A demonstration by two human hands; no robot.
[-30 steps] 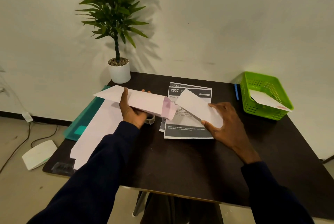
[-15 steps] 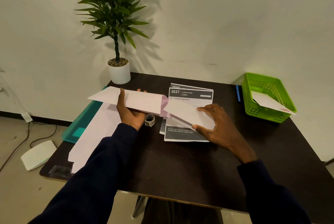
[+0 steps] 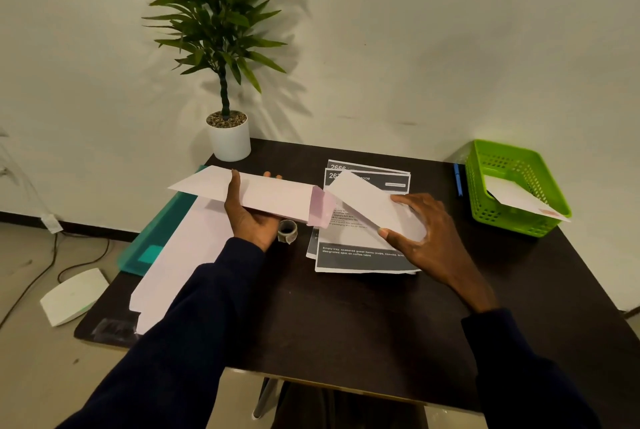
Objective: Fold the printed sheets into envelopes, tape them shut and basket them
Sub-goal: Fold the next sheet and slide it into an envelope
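Head view: we're gripping the envelope (image 3: pixel 263 194) in left-hand fingers (image 3: pixel 234 186), right fingers (image 3: pixel 398 233) pinching the folded sheet (image 3: pixel 367 201), so lining it up with the mouth comes next.

free: bare dark table (image 3: pixel 346 317) from centre to 6 o'clock | blocked 9 o'clock: envelope stack (image 3: pixel 180 255), teal folder (image 3: pixel 156 241) | 12 o'clock: printed sheets (image 3: pixel 363 255), tape roll (image 3: pixel 287 230) | 11 o'clock: potted plant (image 3: pixel 228 137) | 2 o'clock: green basket (image 3: pixel 516 186), blue pen (image 3: pixel 458 179) beside it

Printed sheets (image 3: pixel 363 257) half hidden, small print unreadable
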